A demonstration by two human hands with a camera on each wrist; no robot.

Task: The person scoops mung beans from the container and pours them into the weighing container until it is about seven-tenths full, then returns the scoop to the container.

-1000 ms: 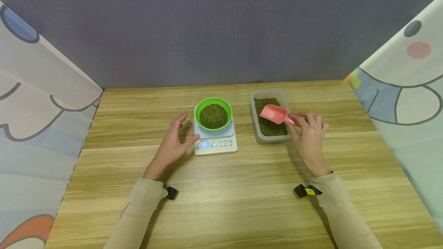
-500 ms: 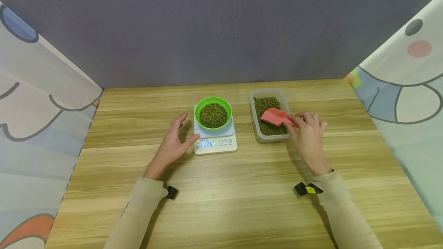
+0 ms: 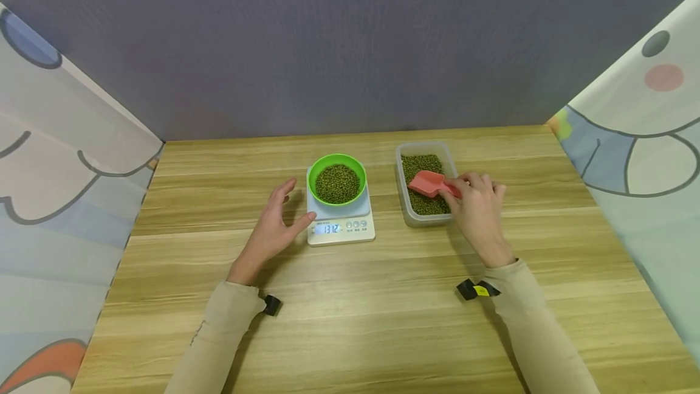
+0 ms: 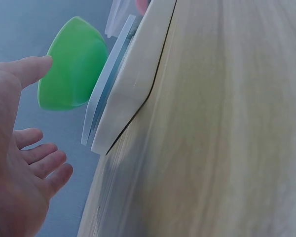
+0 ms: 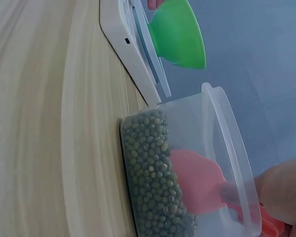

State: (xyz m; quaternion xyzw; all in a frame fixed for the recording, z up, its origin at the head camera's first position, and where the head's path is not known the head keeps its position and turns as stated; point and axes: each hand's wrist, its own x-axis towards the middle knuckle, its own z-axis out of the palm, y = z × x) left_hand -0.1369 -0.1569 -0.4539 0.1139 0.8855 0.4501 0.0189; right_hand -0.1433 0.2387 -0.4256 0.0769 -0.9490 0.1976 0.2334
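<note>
My right hand pinches the handle of a pink scoop over a clear plastic container of mung beans. Through the container wall in the right wrist view, the scoop's tip meets the top of the beans. A bright green bowl, partly filled with mung beans, stands on a white kitchen scale whose display reads 131.2. Beside the scale's left edge, my left hand rests with fingers spread and thumb near the scale's corner, holding nothing.
The scale and the container stand side by side on the wooden table, with a narrow gap between them. A dark grey panel rises behind the table. Cartoon-printed curtains hang along both sides.
My right hand has moved slightly left and lowered the scoop toward the beans, its bowl tipping downward. The left hand, the green bowl and the 131.2 reading stay the same.
</note>
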